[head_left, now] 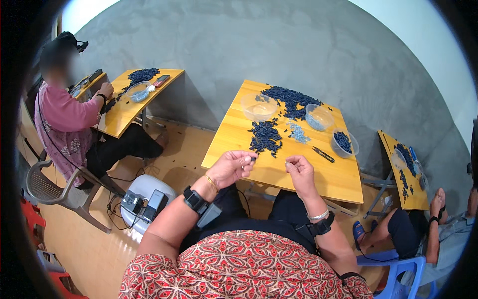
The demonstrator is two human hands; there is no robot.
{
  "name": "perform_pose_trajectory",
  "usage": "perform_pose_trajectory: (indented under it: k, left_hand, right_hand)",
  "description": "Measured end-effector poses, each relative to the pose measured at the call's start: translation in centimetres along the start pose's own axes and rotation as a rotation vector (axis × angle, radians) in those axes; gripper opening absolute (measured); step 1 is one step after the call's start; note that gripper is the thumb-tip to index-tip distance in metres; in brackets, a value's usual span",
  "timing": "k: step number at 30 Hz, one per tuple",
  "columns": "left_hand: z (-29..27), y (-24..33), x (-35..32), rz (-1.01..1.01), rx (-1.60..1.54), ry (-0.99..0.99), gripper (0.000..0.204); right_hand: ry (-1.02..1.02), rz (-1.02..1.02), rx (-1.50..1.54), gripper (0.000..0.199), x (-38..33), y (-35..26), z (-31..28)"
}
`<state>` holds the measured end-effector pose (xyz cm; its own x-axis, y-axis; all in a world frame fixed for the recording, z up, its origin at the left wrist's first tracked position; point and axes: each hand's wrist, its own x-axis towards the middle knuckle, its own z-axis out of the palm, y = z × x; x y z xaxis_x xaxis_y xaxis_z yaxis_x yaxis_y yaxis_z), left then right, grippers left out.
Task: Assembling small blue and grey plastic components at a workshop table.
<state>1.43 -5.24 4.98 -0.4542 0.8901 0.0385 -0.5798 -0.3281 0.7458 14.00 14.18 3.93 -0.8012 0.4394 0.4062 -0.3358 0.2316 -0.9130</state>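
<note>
A small dark blue piece (pixel 253 159) is pinched at the fingertips of the left hand (pixel 231 168), above the wooden table's (pixel 298 174) near edge; the right hand (pixel 298 172) (fingers curled together, apparently holding nothing) is held just beside it.

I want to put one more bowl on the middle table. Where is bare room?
The table is bare along its near edge, between the hands and the dark pile, and at its left edge. The far half is crowded: three bowls, loose dark pieces, a small tool.

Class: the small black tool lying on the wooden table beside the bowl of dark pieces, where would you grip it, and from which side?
Probably the black tool by its middle, from above: it lies flat, slim and clear of the bowl.
</note>
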Motion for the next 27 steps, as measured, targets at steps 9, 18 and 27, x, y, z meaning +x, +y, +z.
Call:
perform_pose_trajectory:
  k: [9,18,27]
  left_hand:
    - [1.6,-0.5,-2.1,0.012,-0.111,-0.164,0.018]
    - [4.2,0.2,-3.2,0.189,0.125,-0.054,0.017]
    - [5.3,0.2,-3.4,0.312,0.317,0.022,0.014]
  right_hand:
    - [-0.063,0.033,-0.016,0.008,0.1,-2.2,1.0]
    - [-0.187,-0.096,0.037,0.008,-1.5,-8.5,3.7]
    - [-0.269,-0.136,0.023,0.012,-1.7,-8.4,3.4]
